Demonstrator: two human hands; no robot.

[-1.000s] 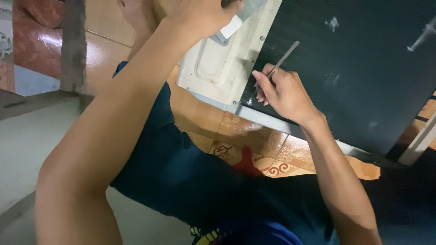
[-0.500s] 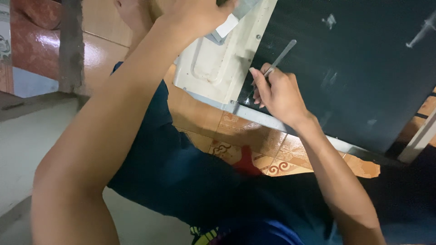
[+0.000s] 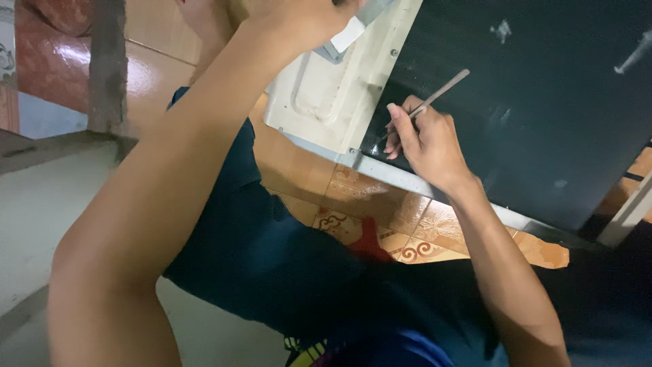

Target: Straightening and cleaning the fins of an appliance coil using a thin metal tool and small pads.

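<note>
Right hand (image 3: 422, 139) pinches a thin metal rod (image 3: 435, 98) like a pen, its tip hidden behind the fingers against the dark finned panel (image 3: 543, 102), close to the panel's lower left corner. Farther up, the left hand (image 3: 299, 20) is closed over the top of the cream side plate (image 3: 326, 95) adjoining the panel's left edge.

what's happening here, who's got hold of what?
A person is working on a large appliance unit with a cream metal end panel and a dark finned face, tilted over an orange patterned tile floor. The right hand grips a thin grey metal rod-like tool like a pen, its tip against the dark fins near the lower edge. The left hand rests on the unit's top corner.
</note>
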